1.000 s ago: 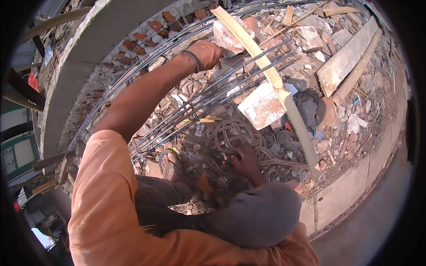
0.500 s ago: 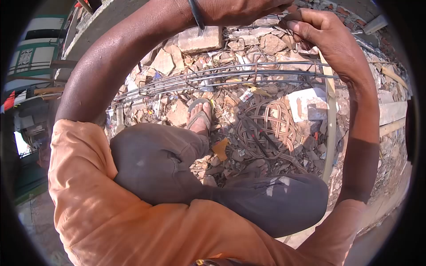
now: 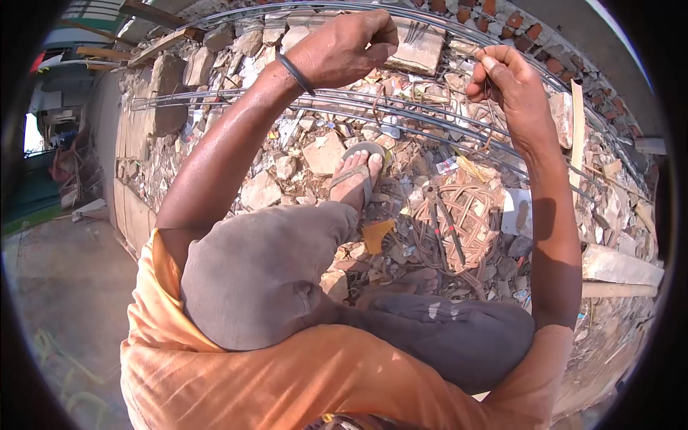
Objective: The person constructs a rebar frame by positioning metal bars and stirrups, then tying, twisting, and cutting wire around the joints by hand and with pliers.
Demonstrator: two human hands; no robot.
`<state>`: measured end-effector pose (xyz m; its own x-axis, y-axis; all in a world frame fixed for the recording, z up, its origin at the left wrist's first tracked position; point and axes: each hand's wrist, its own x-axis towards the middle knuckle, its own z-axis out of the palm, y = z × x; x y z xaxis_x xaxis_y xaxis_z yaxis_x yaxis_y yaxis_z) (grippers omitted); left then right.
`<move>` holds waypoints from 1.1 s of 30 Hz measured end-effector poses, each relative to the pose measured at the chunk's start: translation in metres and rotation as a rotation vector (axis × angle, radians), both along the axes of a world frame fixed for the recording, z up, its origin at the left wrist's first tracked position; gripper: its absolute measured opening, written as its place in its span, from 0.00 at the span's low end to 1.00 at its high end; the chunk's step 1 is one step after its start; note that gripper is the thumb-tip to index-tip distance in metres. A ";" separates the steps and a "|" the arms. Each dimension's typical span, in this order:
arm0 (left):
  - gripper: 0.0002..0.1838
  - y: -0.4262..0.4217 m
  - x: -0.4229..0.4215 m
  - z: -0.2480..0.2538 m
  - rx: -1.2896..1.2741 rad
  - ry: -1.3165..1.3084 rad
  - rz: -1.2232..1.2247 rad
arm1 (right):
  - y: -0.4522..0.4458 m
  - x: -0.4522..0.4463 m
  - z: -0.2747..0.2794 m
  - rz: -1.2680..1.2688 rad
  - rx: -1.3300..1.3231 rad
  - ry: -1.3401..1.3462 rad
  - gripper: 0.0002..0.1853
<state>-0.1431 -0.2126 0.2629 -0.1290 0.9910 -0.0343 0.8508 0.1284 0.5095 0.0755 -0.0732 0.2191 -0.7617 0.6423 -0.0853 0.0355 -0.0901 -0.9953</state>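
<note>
My left hand (image 3: 344, 54), with a dark band at the wrist, is closed above the thin steel bars (image 3: 423, 118); what its fingers hold, if anything, is too small to tell. To its right, my right hand (image 3: 510, 82) pinches thin wire (image 3: 490, 100) between thumb and fingers. The hands are apart. Long-handled pincers (image 3: 446, 228) with red marks lie on a coil of brownish wire (image 3: 473, 208) below my right hand. Bent ties surround parts of the bar bundle, which runs across the rubble in front of my sandalled foot (image 3: 355, 179).
Broken bricks and concrete pieces (image 3: 322, 152) cover the ground. A pale block (image 3: 416, 50) lies behind the bars. Wood strips (image 3: 577, 136) stand at the right, near a white-edged board (image 3: 622, 269). More long bars curve along the brick wall (image 3: 530, 32) at the back.
The view has swung round. The hands, close together half a second ago, are now apart. The pincers, by my right hand in the oldest frame, now lie on the coil.
</note>
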 end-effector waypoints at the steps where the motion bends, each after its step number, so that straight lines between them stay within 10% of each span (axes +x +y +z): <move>1: 0.12 -0.006 -0.004 -0.017 0.283 0.284 -0.196 | -0.004 -0.003 0.002 0.012 0.061 -0.060 0.12; 13: 0.11 0.007 0.087 -0.033 -0.016 -0.165 -0.111 | -0.019 0.040 -0.022 0.068 -0.236 0.102 0.13; 21: 0.12 0.040 0.128 -0.038 0.283 -0.123 -0.388 | -0.016 0.080 -0.010 -0.088 -0.238 0.146 0.15; 24: 0.14 0.055 0.137 -0.031 0.042 -0.486 0.023 | -0.021 0.070 -0.011 -0.366 -0.120 0.361 0.16; 33: 0.20 0.038 0.136 0.015 -0.052 -0.188 0.064 | 0.008 0.067 -0.005 -0.172 -0.236 0.448 0.18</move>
<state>-0.0072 -0.1747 0.2776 -0.1782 0.9773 -0.1144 0.7304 0.2093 0.6502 0.1421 -0.0647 0.2144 -0.6422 0.7637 0.0667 -0.4231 -0.2804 -0.8616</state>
